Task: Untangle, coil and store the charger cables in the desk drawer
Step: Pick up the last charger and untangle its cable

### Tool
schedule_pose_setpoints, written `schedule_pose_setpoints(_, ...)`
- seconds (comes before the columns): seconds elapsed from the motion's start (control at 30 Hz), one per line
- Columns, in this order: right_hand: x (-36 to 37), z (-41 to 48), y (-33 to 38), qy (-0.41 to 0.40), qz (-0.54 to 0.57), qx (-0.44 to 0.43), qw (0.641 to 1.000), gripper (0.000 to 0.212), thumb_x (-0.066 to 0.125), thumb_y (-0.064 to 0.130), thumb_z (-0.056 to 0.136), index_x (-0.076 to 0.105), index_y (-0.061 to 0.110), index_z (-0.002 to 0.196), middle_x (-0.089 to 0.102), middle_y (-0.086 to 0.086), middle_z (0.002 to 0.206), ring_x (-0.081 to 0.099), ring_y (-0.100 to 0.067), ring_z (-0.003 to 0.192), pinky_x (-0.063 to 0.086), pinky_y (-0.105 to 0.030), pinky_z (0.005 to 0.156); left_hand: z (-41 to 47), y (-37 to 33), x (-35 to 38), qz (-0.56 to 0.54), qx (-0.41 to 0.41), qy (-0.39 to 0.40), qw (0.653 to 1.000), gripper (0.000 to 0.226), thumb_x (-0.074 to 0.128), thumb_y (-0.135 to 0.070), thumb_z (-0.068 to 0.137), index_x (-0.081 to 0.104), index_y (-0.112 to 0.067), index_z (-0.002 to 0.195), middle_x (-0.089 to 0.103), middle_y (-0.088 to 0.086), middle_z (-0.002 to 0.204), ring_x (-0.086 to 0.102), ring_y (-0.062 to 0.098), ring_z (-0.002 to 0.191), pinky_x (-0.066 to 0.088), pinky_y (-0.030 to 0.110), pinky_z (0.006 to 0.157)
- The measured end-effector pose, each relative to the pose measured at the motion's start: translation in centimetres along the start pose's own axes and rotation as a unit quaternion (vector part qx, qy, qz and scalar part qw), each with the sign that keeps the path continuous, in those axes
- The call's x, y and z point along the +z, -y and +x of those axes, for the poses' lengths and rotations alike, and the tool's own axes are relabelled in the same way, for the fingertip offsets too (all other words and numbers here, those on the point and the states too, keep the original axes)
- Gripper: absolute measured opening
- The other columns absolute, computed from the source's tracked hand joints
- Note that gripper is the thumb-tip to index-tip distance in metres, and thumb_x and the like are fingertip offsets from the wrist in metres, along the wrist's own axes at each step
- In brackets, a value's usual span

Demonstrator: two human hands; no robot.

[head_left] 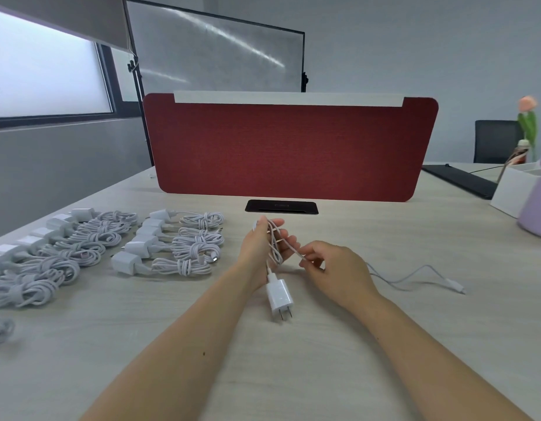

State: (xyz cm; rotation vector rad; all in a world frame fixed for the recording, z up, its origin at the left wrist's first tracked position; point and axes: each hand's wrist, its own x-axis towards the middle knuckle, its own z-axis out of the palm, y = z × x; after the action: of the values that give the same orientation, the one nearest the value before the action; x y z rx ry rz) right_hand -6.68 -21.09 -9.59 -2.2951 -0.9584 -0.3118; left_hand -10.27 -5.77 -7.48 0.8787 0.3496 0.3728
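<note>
Left hand (258, 247) up at mid-desk, fingers raised, cable (408, 276) looped around them and pinned by the thumb. Right hand (333, 262) just beside it, pinching the same cable at the fingertips. The plug (279, 296) hangs below the left palm (prongs pointing down). Bare desk (323, 360) lies right, where the loose end trails; coiled chargers (184, 241) sit left.

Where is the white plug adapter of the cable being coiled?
Head view, near centre: the plug adapter is on its cable just below the left hand, right of the coiled chargers.
</note>
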Motion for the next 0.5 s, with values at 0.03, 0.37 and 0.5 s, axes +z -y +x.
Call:
schedule_pose_setpoints(0.03,-0.1,0.0,0.1,0.011,-0.012,-0.002,1.0,0.02,0.061,0.028,0.094,0.068,0.035,0.112,0.071,0.018,0.098,0.061,-0.003,0.091,0.047,-0.024,0.075,0.1,-0.1,0.0,-0.019,0.007,-0.011,1.0,0.043,0.031,-0.038,0.108,0.056,-0.007,0.094,0.052,0.006,0.059,0.058,0.019,0.05,0.057,0.041,0.067)
schedule_pose_setpoints(0.37,-0.1,-0.4,0.4,0.053,0.014,-0.032,0.998,0.015,0.061,0.035,0.089,0.068,0.028,0.077,0.061,0.013,0.071,0.055,-0.006,0.073,0.046,-0.029,0.063,0.7,-2.1,-2.2,0.129,0.134,-0.129,0.974,0.035,0.035,-0.037,0.105,0.053,-0.014,0.085,0.033,-0.005,0.053,0.027,0.008,0.039,0.026,0.021,0.039)
schedule_pose_setpoints(0.5,-0.2,-0.5,0.9,0.042,0.117,-0.01,0.992,0.016,0.06,0.021,0.085,0.061,0.022,0.069,0.057,0.009,0.063,0.049,-0.007,0.061,0.043,-0.03,0.06,0.6,-1.9,-2.0,0.215,0.131,-0.12,0.96,0.038,0.037,-0.041,0.104,0.053,-0.015,0.081,0.035,-0.005,0.055,0.028,0.008,0.039,0.025,0.021,0.04)
